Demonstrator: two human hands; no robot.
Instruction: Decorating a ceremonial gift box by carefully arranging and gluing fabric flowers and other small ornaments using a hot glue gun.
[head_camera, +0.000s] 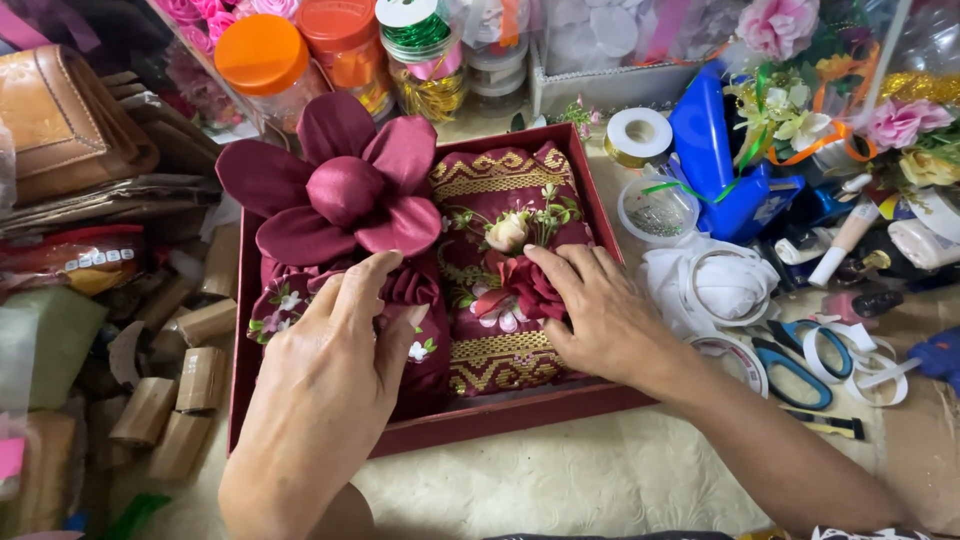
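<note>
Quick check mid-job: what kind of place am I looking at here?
Probably a craft or gift-decorating workbench. Ribbon spools, scissors and artificial flowers crowd the table, and both hands, left and right, arrange fabric in a red box.

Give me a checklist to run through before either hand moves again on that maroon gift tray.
1. Left hand resting on the maroon wrapped bundle under the big fabric flower: ok.
2. Right hand touching the small flower cluster on the folded gold-patterned cloth: ok.
3. Both pieces inside the red tray: ok.
4. Cluster fastened to the cloth: cannot tell.
5. Scissors clear of the tray: ok.
</note>
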